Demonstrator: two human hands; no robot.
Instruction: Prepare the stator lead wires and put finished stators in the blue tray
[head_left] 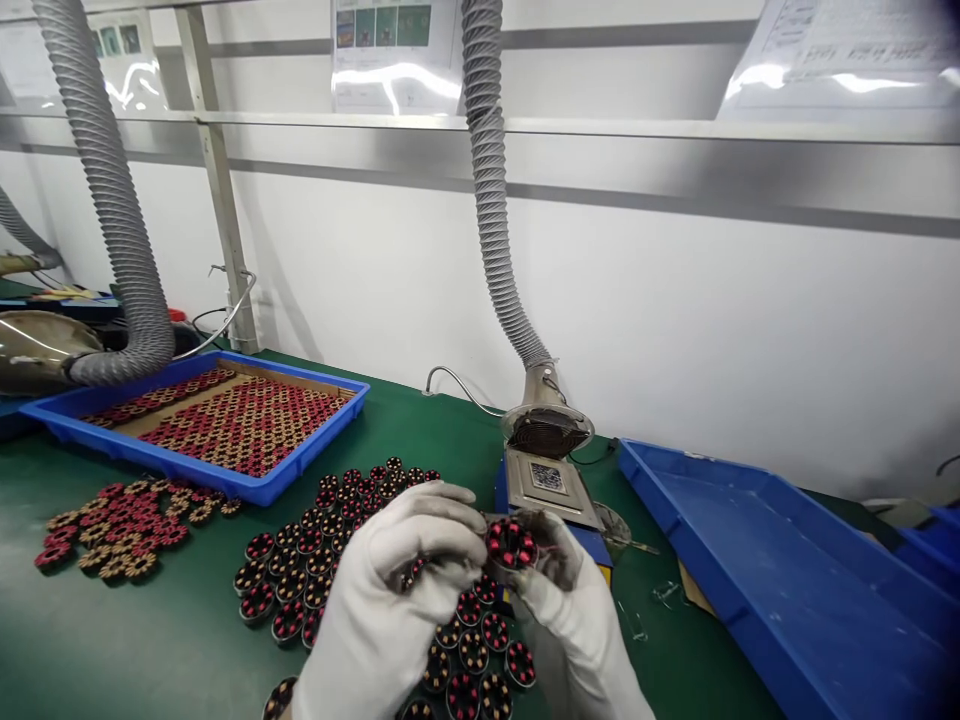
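Observation:
Both my hands wear white gloves and meet above the middle of the green bench. In the fingers of my right hand (pixel 566 580) is a round motor stator (pixel 511 543) with red windings in a dark ring, its wound face turned up toward me. Right beside it, my left hand (pixel 416 570) has its fingers curled and fingertips at the stator's left edge. Whether those fingertips grip anything is hidden. Below and behind the hands lie several loose ringed stators (pixel 472 650), with red or copper-coloured windings. More ringed stators (pixel 307 540) spread out to the left.
A blue tray (pixel 281 490) at left holds rows of stator cores; a pile of loose cores (pixel 124 530) lies before it. Behind my hands stands a metal-topped heating device (pixel 551 485) under a fume hose (pixel 491 180). A large blue tray (pixel 757 560) lies at right.

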